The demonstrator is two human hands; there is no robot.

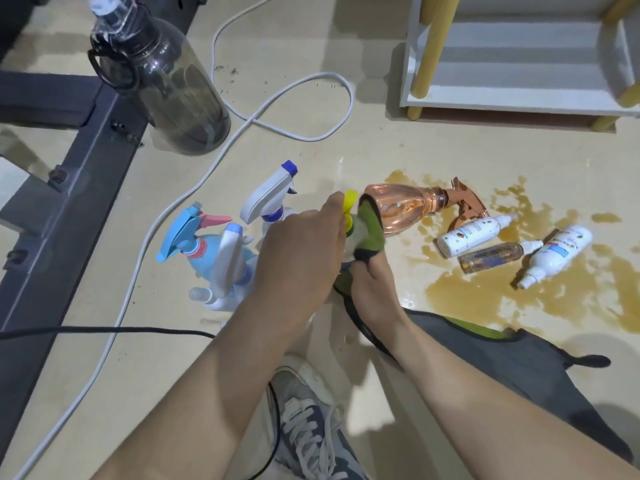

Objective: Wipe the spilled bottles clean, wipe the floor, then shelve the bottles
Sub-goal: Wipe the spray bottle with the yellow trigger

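Observation:
My left hand (298, 251) grips a small spray bottle with a yellow trigger (350, 202). Against that bottle my right hand (370, 282) presses a green-and-grey cloth (372, 223), which trails back over the floor to the right. A pink spray bottle (401, 209) lies on its side just beyond the cloth. Two white bottles (467, 235) (554, 254) and a small amber one (491, 261) lie in a brown spill (485, 292). Left of my hands stand a blue spray bottle (201, 251) and two white ones (266, 199) (228, 265).
A white shelf unit with yellow legs (519, 95) stands at the back right. A large dark water bottle (166, 81) stands at the back left beside a dark metal frame (69, 174). A white cable (242, 133) loops over the floor. My shoe (304, 417) is below.

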